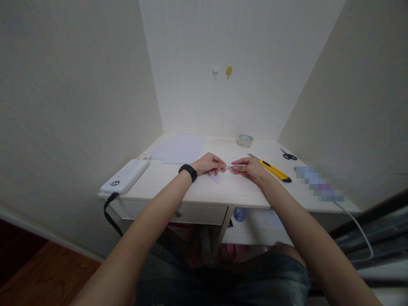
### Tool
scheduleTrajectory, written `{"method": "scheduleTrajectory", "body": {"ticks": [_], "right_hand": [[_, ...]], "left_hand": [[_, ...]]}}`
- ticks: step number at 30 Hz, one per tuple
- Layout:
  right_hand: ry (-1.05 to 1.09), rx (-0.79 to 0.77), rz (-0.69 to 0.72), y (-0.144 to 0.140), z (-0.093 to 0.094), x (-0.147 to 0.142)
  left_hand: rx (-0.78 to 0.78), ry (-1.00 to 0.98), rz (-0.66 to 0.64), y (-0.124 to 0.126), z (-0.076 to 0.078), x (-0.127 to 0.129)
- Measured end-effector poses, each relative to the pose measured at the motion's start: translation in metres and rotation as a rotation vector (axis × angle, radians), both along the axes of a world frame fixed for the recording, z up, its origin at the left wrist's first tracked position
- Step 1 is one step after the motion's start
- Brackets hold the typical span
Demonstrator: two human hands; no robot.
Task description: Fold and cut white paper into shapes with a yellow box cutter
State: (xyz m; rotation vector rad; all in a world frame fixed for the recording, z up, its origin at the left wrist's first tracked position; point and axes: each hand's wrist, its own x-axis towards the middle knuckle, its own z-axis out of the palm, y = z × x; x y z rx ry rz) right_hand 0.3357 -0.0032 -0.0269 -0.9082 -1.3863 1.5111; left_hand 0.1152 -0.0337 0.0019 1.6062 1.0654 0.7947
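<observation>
Over the middle of the white desk point(178, 187), my left hand point(208, 163) and my right hand point(250, 168) face each other with a small gap between the fingertips. Both pinch a small, narrow piece of white paper point(229, 165), mostly covered by the fingers. A pointed paper corner point(214, 177) shows below my left hand; whether it belongs to the same piece I cannot tell. A black band point(188, 172) circles my left wrist. Just right of my right hand lies a yellow utility knife point(274, 171), its blade out and pointing toward the back.
Sheets of pale paper point(183, 146) lie at the back left, near crumpled scraps point(144, 156) and a white power bank point(126, 176) with a black strap. A tape roll point(245, 140) stands at the back. Black scissors point(289, 156) and a pixelated object point(318, 185) with a white cable are right.
</observation>
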Motion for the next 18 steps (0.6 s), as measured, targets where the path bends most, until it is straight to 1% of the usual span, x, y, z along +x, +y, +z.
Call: {"method": "scheduleTrajectory", "body": {"ticks": [3, 6, 9, 11, 14, 16, 18], "right_hand": [[-0.009, 0.008, -0.008, -0.001, 0.001, -0.001], [-0.006, -0.001, 0.024, 0.000, 0.000, -0.002], [-0.024, 0.029, 0.025, 0.002, -0.003, -0.002], [-0.049, 0.071, -0.006, 0.003, -0.003, -0.002], [-0.138, 0.171, -0.052, 0.001, -0.002, -0.004], [-0.216, 0.256, -0.069, 0.000, -0.001, -0.006], [-0.276, 0.327, -0.091, -0.001, 0.001, -0.009]], "left_hand": [[0.076, 0.083, 0.023, -0.002, 0.002, 0.001], [0.157, 0.174, 0.061, 0.002, -0.001, 0.000], [0.318, 0.307, 0.082, 0.006, -0.005, 0.000], [0.505, 0.459, 0.117, 0.004, -0.006, 0.002], [0.791, 0.793, 0.178, -0.005, -0.003, 0.010], [0.888, 0.987, 0.139, -0.013, -0.001, 0.019], [0.921, 1.077, 0.106, -0.019, 0.002, 0.028]]}}
